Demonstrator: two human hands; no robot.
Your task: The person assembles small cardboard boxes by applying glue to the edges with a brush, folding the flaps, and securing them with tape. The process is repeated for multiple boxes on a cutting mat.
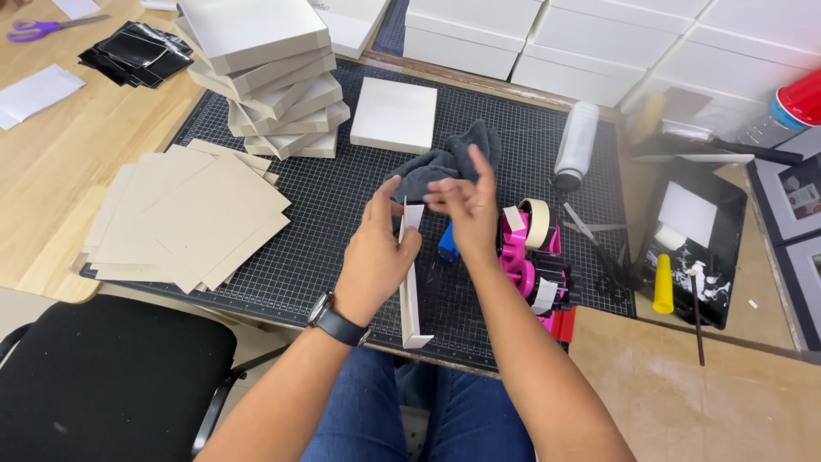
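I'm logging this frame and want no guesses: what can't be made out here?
- Head view: the left hand covers part of the white box, held edge-on, so its inside is hidden.
- Right hand fingertips: motion-blurred.
- Red cup: cut by the right edge.
- Purple scissors: cut by the left edge.

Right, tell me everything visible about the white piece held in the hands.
The white box piece is flat, looks like covered board, and is seen edge-on, standing upright over the black cutting mat. The left hand grips its upper end; the right hand pinches a small tape strip at its top.
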